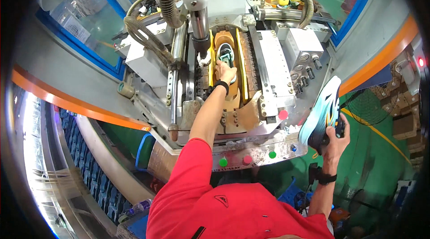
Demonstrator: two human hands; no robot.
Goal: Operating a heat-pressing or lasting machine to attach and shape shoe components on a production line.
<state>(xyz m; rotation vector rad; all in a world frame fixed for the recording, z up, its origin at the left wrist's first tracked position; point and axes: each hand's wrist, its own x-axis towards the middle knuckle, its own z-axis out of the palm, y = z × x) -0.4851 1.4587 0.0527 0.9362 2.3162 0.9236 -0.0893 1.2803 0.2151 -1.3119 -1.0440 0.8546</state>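
Observation:
Inside the press in front of me, a dark and mint-green sneaker lies lengthwise in an orange-brown cradle between two yellow-edged side walls. My left hand reaches into the cradle, its fingers closed on the near part of this sneaker and hiding some of it. Off to the right of the machine, my right hand grips a second sneaker by its dark heel end. That shoe is held up with its toe pointing away, showing a thick sole that fades from white to light blue.
A metal press cylinder hangs just left of the cradle. Green and red buttons line the machine's front edge. A white valve block with knobs stands to the right. Cardboard boxes are stacked at far right; a conveyor runs at left.

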